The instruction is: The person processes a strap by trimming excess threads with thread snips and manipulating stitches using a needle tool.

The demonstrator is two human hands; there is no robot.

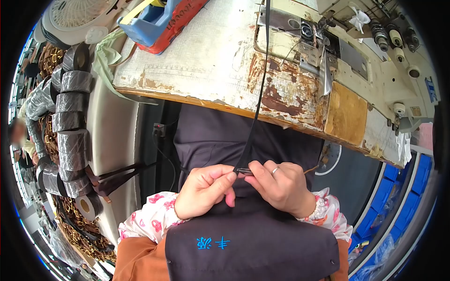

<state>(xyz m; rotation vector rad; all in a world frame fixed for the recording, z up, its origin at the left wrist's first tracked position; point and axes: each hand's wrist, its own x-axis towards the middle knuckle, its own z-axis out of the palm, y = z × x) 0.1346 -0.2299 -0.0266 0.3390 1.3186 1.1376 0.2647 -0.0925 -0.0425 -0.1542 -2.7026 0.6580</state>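
Observation:
My left hand (205, 188) is closed in a pinch on the end of a narrow black strap (257, 110). From there the strap runs up over the table edge and across the worktop to the top of the view. My right hand (280, 186) is closed around a slim metal tool (244, 171), whose tip meets the strap at my left fingertips. Most of the tool is hidden in my fingers, so I cannot tell tweezers from snips. Both hands are held above the dark apron (253, 241), in front of the table.
The worn sewing table (201, 61) carries a sewing machine (393, 84) at right and a blue tape dispenser (145, 23) on a red pack at back left. Wrapped black rolls (72, 119) and chains line the left. Blue bins (384, 194) stand lower right, a fan (77, 16) upper left.

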